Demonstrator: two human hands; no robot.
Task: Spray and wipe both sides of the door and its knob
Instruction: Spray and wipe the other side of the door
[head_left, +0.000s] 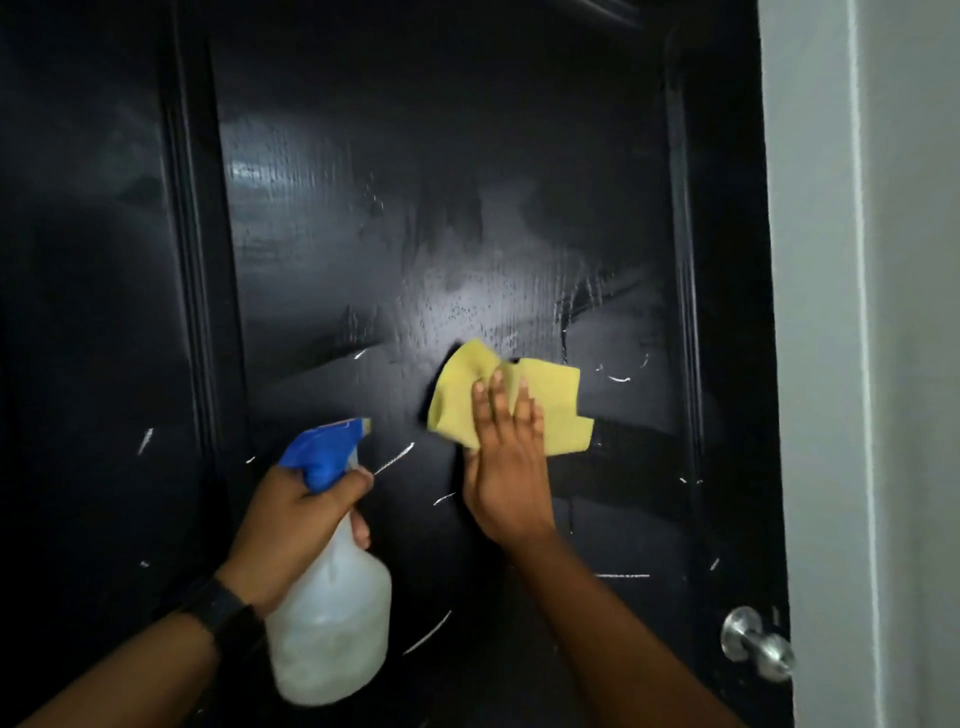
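pressing flat right hand (506, 467) on cloth (550, 402); left hand (291, 525) grips bottle (332, 618).

One door (467, 208), one knob (748, 642), one cloth (550, 400), one bottle (332, 613), two hands (296, 525) (506, 467)

Home interior, black panelled door (441, 234), round metal knob (756, 644), grey wall (883, 312)

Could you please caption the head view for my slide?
Right hand presses yellow cloth on wet black door; left hand grips blue-topped spray bottle.
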